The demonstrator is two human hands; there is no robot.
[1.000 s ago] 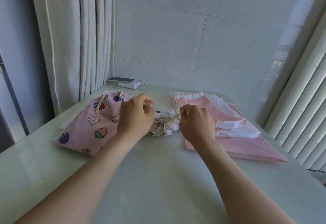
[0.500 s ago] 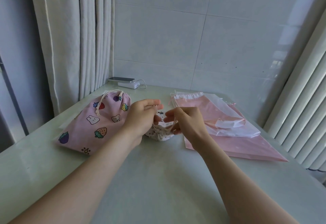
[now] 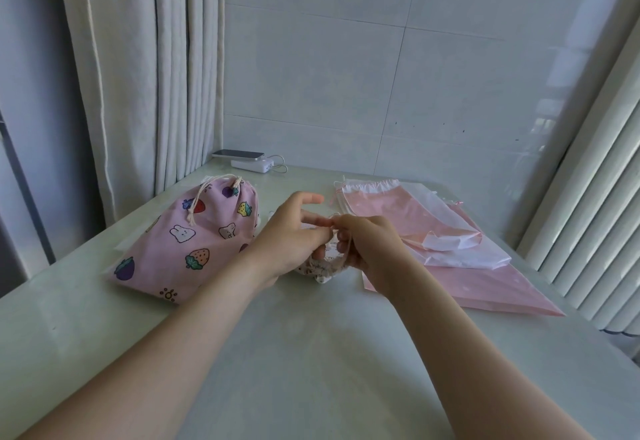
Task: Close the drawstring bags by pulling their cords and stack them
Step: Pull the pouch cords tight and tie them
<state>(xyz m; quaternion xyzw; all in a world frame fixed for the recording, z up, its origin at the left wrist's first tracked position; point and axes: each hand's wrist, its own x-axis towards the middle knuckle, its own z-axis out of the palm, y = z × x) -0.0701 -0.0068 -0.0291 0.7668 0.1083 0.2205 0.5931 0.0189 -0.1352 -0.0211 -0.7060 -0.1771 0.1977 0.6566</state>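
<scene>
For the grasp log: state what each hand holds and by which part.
The right hand pinches the cord of the small printed bag near its mouth. The left hand meets it there; its grip cannot be told.

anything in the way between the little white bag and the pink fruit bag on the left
Only the person's own left hand, lying between the small white printed bag and the pink fruit-print bag. No other object shows on the table between them.
</scene>
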